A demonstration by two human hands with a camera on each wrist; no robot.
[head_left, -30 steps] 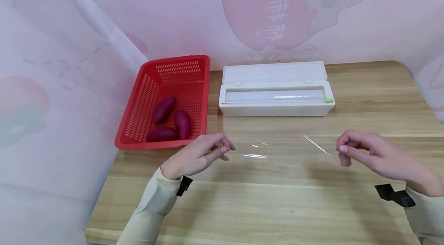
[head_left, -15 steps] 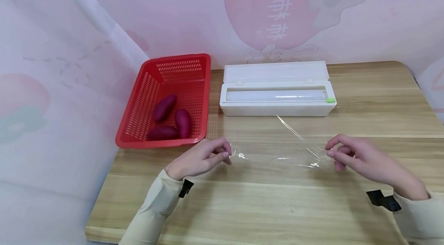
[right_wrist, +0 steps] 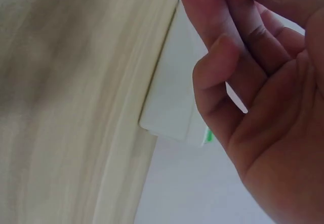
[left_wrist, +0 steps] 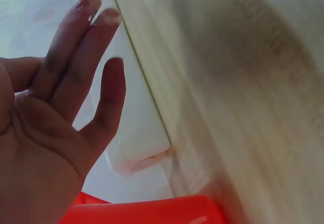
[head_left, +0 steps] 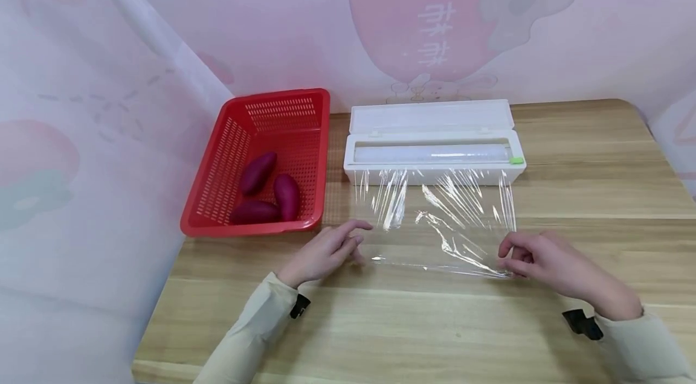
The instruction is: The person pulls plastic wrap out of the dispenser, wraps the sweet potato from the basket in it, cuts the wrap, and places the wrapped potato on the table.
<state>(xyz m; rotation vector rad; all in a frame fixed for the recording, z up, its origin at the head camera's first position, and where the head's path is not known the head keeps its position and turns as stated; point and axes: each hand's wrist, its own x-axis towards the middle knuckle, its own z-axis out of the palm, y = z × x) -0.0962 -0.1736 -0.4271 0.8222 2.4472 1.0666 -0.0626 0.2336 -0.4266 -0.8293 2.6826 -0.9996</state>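
A sheet of clear plastic wrap [head_left: 435,233] runs from the front of a white wrap dispenser box [head_left: 429,176] toward the person, creased and shiny. My right hand [head_left: 544,260] pinches its near right corner between thumb and index finger. Just off the near left corner is my left hand [head_left: 326,251], index finger stretched out and nothing held. In the left wrist view, the left hand's fingers [left_wrist: 76,57] are extended and apart from the wrap. The right wrist view has the right hand [right_wrist: 253,77] with curled fingers, their tips cut off at the top.
A red plastic basket [head_left: 321,191] at the left holds three purple sweet potatoes [head_left: 286,197]. The dispenser's lid [head_left: 429,116] stands open, with the wrap roll [head_left: 429,153] inside and a green slider [head_left: 516,160] at its right end. A wooden table [head_left: 413,336] lies under everything.
The wrap, earlier stretched between both hands, now spreads down from the dispenser's front. Both hands have moved nearer the person, the right also leftward. The left fingers have let go of the wrap.
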